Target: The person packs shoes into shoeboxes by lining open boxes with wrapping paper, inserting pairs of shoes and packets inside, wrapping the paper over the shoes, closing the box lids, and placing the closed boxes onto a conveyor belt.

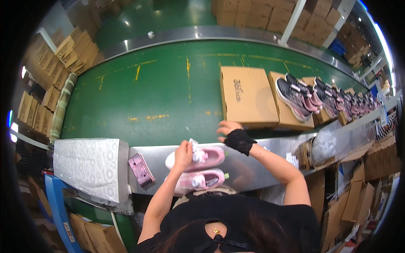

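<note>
Two pink-and-white shoes lie side by side on the metal ledge in front of me, the farther shoe just beyond the nearer shoe. My left hand is over the toe end of the farther one, its fingers closed on a small white tag. What lies under the fingers is hidden. My right hand, with a black lace cuff at the wrist, is stretched out with fingers apart. It is by the near left corner of a brown shoe box and seems to hold nothing.
Dark grey-and-pink sneakers stand on a row of boxes going right along the green conveyor belt. On the left lie a stack of white patterned wrapping paper and a phone. A carton with clear plastic stands right.
</note>
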The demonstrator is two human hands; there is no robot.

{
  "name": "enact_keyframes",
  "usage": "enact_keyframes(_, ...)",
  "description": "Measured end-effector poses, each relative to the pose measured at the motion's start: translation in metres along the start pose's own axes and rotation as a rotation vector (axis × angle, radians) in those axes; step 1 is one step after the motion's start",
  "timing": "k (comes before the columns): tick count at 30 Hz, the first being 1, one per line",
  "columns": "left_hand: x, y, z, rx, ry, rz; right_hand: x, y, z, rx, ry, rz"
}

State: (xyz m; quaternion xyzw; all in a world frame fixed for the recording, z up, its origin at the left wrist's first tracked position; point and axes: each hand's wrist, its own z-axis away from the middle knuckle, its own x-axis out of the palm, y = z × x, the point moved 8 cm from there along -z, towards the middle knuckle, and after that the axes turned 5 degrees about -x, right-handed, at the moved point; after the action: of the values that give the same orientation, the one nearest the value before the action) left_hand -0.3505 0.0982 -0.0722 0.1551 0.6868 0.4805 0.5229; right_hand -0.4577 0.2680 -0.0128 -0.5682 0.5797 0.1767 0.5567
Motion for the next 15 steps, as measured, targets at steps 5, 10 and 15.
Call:
enact_keyframes(5, 0.021, 0.017, -0.021, 0.008, -0.201, -0.010, 0.002, 0.123, 0.047, 0.494, 0.059, 0.617)
enact_keyframes(10, 0.012, 0.071, -0.035, 0.095, -0.026, 0.074, -0.035, 0.042, 0.031, 0.326, 0.276, 0.202)
enact_keyframes(15, 0.008, 0.126, -0.035, 0.547, 0.161, -0.026, -0.089, 0.024, 0.071, 0.475, 0.778, -0.802)
